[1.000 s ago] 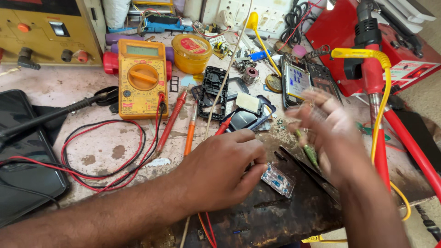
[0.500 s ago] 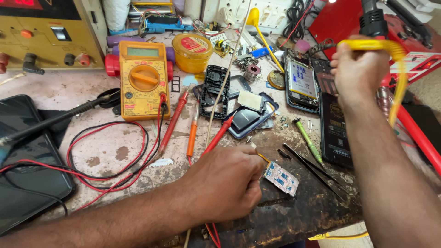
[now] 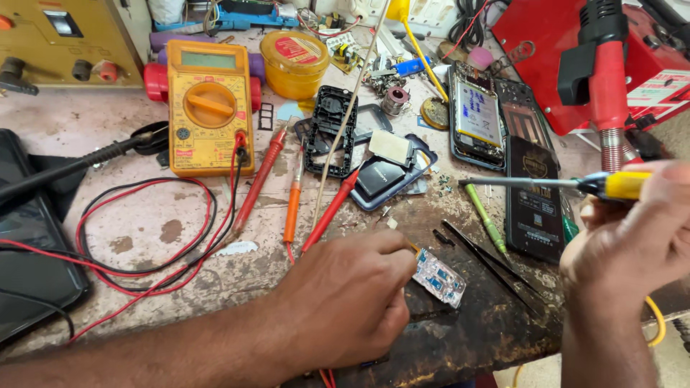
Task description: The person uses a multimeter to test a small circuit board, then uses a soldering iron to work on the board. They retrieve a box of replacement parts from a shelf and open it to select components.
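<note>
Your workbench (image 3: pixel 86 122) is a worn, stained top, pale on the left and dark and scorched near the front edge. On it lies a yellow multimeter (image 3: pixel 209 108) with its red and black leads (image 3: pixel 165 237) looping across the pale part. Two red probes (image 3: pixel 260 179) and an orange-handled tool (image 3: pixel 293 197) lie just right of the meter. Beyond them sit a black phone frame (image 3: pixel 329 129), a dark phone back cover (image 3: pixel 384 176) and a yellow tin (image 3: pixel 295 63). Farther right, an opened phone (image 3: pixel 476 115) lies beside a black phone panel (image 3: pixel 535 197). A small circuit board (image 3: pixel 437 276) rests on the dark patch, with black tweezers (image 3: pixel 489 262) and a green-handled screwdriver (image 3: pixel 483 215) near it. A black tablet (image 3: pixel 29 244) lies at your far left.
</note>
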